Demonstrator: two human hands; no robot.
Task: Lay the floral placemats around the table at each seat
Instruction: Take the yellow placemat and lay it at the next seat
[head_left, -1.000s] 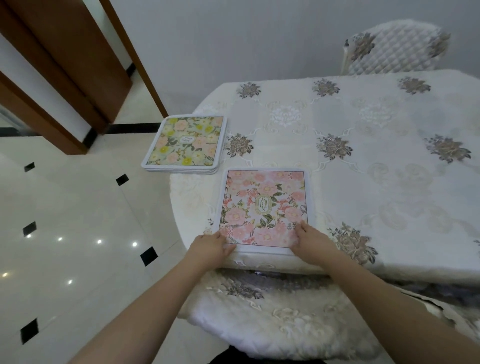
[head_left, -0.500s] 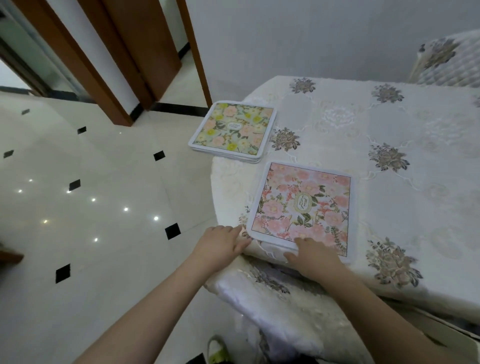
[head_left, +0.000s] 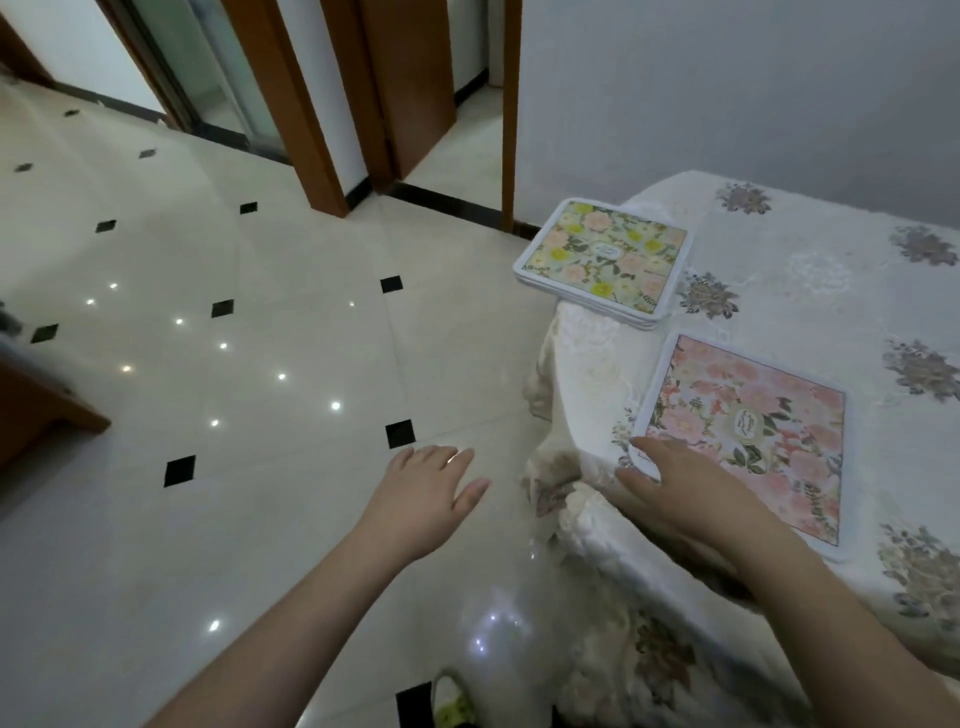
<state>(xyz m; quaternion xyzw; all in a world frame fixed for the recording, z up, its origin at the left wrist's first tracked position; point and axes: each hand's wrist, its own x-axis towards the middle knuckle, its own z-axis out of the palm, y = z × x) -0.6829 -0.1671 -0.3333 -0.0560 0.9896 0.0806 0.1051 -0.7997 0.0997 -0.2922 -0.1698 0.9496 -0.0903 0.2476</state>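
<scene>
The pink floral placemat (head_left: 748, 436) lay flat on the desk (head_left: 810, 291), near the desk's left edge at the near seat, its white border just inside the drop of the embroidered tablecloth (head_left: 587, 384). The right hand (head_left: 675, 486) rested on the near left corner of this placemat with its fingers straight and spread wide, gripping nothing; the fingertips reached over the corner onto the cloth at the desk edge. The left hand (head_left: 428, 493) hung in the air over the tiled floor (head_left: 260, 364), left of the desk and apart from it, palm down, fingers loosely extended and holding nothing.

A stack of placemats (head_left: 602, 260), topped by one with a yellow and peach flower print, sat farther along the same left edge of the desk, beyond the pink placemat and apart from it. The stack's left part overhung the desk edge.

The cloth carried grey flower motifs and draped down in folds at the near left corner. Wooden door frames (head_left: 306, 104) stood at the far side of the floor.
</scene>
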